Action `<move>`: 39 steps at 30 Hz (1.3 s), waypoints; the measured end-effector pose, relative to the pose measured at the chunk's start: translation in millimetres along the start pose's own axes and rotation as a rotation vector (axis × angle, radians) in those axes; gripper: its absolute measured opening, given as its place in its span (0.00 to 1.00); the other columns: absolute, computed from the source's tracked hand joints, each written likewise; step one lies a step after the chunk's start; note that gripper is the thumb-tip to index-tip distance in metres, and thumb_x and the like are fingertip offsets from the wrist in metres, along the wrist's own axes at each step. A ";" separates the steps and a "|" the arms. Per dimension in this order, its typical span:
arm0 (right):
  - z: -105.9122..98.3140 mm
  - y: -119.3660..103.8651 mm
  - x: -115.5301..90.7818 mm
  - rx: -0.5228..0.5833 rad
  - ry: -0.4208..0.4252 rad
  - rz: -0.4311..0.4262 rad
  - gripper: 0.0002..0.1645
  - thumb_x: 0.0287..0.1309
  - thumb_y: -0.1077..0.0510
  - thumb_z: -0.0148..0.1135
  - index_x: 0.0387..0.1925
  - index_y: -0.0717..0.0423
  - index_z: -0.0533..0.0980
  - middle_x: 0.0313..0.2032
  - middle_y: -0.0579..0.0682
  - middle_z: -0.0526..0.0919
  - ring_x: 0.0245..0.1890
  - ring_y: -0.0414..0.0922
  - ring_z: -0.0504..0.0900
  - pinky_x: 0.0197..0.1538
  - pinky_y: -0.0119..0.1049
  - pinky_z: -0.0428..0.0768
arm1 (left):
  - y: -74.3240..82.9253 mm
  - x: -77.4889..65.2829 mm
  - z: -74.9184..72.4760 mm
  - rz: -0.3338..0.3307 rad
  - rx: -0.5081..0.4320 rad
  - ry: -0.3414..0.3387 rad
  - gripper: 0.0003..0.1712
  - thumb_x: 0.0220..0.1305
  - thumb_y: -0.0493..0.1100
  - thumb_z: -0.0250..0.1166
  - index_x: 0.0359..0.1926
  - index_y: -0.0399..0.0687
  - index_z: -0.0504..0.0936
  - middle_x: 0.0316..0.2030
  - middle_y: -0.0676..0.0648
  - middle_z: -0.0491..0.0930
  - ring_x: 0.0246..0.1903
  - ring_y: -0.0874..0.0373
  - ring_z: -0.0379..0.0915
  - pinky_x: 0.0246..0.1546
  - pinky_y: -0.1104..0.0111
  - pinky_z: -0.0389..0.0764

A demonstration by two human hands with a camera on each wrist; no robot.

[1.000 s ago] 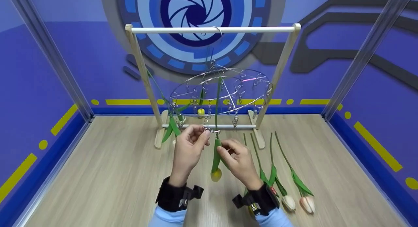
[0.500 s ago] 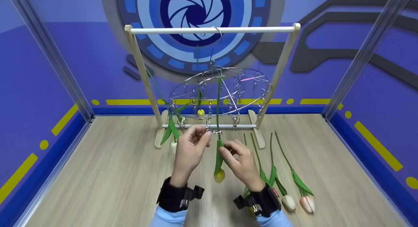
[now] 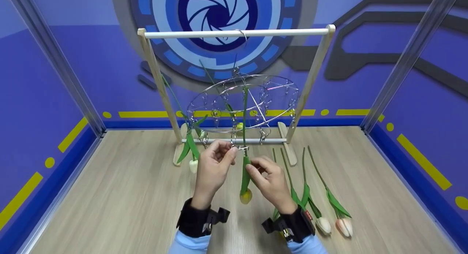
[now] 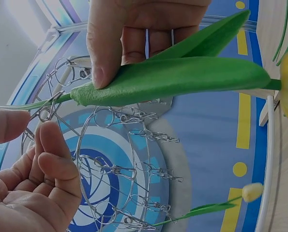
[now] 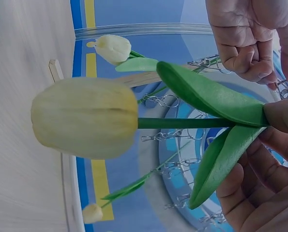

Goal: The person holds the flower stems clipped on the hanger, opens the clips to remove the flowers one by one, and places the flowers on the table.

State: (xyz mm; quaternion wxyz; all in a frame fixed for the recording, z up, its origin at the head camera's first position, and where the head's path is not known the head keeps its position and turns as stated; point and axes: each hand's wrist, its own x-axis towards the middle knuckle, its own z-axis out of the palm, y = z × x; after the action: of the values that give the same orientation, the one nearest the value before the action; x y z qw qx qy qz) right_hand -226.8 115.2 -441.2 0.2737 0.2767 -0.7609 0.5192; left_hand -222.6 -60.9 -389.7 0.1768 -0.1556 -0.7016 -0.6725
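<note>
My left hand pinches a metal clip that hangs from a round wire drying rack. The clip's end lies at the stem of an artificial yellow tulip, which points flower-down; whether it bites the stem I cannot tell. My right hand pinches that tulip by the base of its green leaves, just below the clip. In the left wrist view, thumb and forefinger are on the clip. Behind, another yellow tulip and a white tulip hang upside down from the rack.
A wooden stand carries the rack by a hook on its top bar. Several tulips lie on the table right of my right hand, among them a white tulip and a pink tulip. Blue patterned walls enclose the table.
The held tulip has shifted slightly right, both hands staying almost in place. The yellow tulip hanging behind has swung right, its stem now slanting. The hanging white tulip has shifted slightly left.
</note>
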 end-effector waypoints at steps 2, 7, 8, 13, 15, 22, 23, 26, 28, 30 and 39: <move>-0.3 0.4 0.2 0.001 -0.002 -0.003 0.07 0.65 0.69 0.66 0.41 0.59 0.85 0.33 0.47 0.84 0.30 0.36 0.78 0.33 0.35 0.80 | -0.2 0.3 0.1 0.002 -0.002 0.002 0.07 0.71 0.36 0.66 0.40 0.34 0.81 0.30 0.45 0.79 0.26 0.58 0.77 0.28 0.72 0.77; -0.5 0.8 0.9 0.010 -0.002 -0.028 0.08 0.64 0.70 0.66 0.41 0.59 0.85 0.32 0.48 0.84 0.30 0.37 0.78 0.33 0.32 0.80 | 0.6 0.2 0.0 -0.005 0.001 0.005 0.06 0.71 0.36 0.66 0.40 0.34 0.81 0.30 0.45 0.80 0.26 0.58 0.77 0.28 0.72 0.76; -0.4 0.9 1.0 0.012 0.000 -0.035 0.08 0.64 0.70 0.66 0.41 0.59 0.85 0.32 0.48 0.83 0.30 0.37 0.78 0.33 0.32 0.80 | 0.8 0.1 0.0 -0.006 0.004 0.005 0.06 0.71 0.36 0.66 0.40 0.34 0.81 0.30 0.45 0.80 0.26 0.58 0.77 0.28 0.72 0.76; -0.7 0.6 1.3 0.018 0.006 -0.049 0.08 0.63 0.71 0.67 0.40 0.58 0.86 0.31 0.48 0.83 0.29 0.38 0.78 0.33 0.30 0.79 | 0.6 -0.6 -0.1 0.003 -0.001 0.005 0.07 0.71 0.36 0.67 0.40 0.34 0.81 0.29 0.45 0.80 0.26 0.58 0.77 0.27 0.72 0.76; -1.0 0.0 1.2 0.022 0.006 -0.047 0.08 0.63 0.71 0.67 0.40 0.57 0.86 0.31 0.47 0.83 0.29 0.38 0.78 0.33 0.30 0.78 | 0.3 -0.8 0.1 0.008 -0.011 0.006 0.07 0.70 0.36 0.67 0.39 0.34 0.81 0.29 0.44 0.80 0.26 0.58 0.77 0.28 0.72 0.76; -1.5 -0.6 1.0 0.012 0.005 -0.046 0.08 0.62 0.71 0.67 0.39 0.58 0.86 0.31 0.47 0.83 0.29 0.37 0.77 0.33 0.29 0.77 | -1.1 -1.2 -0.1 0.008 -0.012 0.013 0.06 0.70 0.36 0.67 0.38 0.35 0.81 0.29 0.45 0.80 0.25 0.58 0.77 0.27 0.73 0.76; -1.7 -0.5 1.1 0.008 0.006 -0.046 0.08 0.62 0.71 0.68 0.39 0.58 0.86 0.31 0.47 0.83 0.29 0.36 0.77 0.33 0.29 0.77 | -0.8 -1.0 -0.3 0.009 -0.011 0.014 0.06 0.70 0.36 0.67 0.38 0.35 0.81 0.28 0.46 0.80 0.25 0.58 0.77 0.27 0.73 0.75; -2.5 -0.4 1.6 0.003 0.007 -0.048 0.08 0.62 0.71 0.68 0.39 0.58 0.86 0.31 0.47 0.83 0.29 0.37 0.77 0.32 0.29 0.77 | -0.5 -0.7 -1.2 0.011 -0.013 0.013 0.06 0.69 0.36 0.68 0.38 0.35 0.81 0.28 0.46 0.80 0.25 0.58 0.77 0.26 0.73 0.75; -3.1 -0.9 2.1 0.002 0.007 -0.051 0.08 0.62 0.71 0.68 0.39 0.58 0.86 0.31 0.47 0.83 0.29 0.37 0.77 0.32 0.29 0.77 | 0.1 -0.3 -1.9 0.015 -0.015 0.012 0.06 0.69 0.36 0.68 0.37 0.35 0.81 0.28 0.46 0.80 0.24 0.58 0.77 0.26 0.73 0.75; -3.5 -2.3 2.6 0.001 0.009 -0.058 0.08 0.62 0.71 0.67 0.39 0.58 0.86 0.31 0.48 0.83 0.29 0.38 0.77 0.32 0.29 0.77 | 0.4 -0.1 -2.5 0.019 -0.016 0.010 0.07 0.69 0.36 0.68 0.37 0.35 0.81 0.27 0.45 0.80 0.24 0.59 0.76 0.26 0.73 0.74; -6.2 -2.7 3.1 0.002 0.011 -0.070 0.09 0.62 0.71 0.67 0.40 0.58 0.86 0.30 0.47 0.82 0.28 0.38 0.77 0.32 0.28 0.76 | 1.0 0.2 -3.4 0.028 -0.025 0.004 0.06 0.69 0.35 0.68 0.37 0.34 0.82 0.28 0.43 0.81 0.24 0.59 0.76 0.27 0.72 0.77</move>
State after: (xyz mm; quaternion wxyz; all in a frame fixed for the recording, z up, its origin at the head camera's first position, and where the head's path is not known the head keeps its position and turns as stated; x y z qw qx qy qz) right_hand -226.2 119.7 -435.3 0.2957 0.3003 -0.7489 0.5115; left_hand -222.2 -64.3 -388.6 0.1857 -0.1663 -0.6904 -0.6791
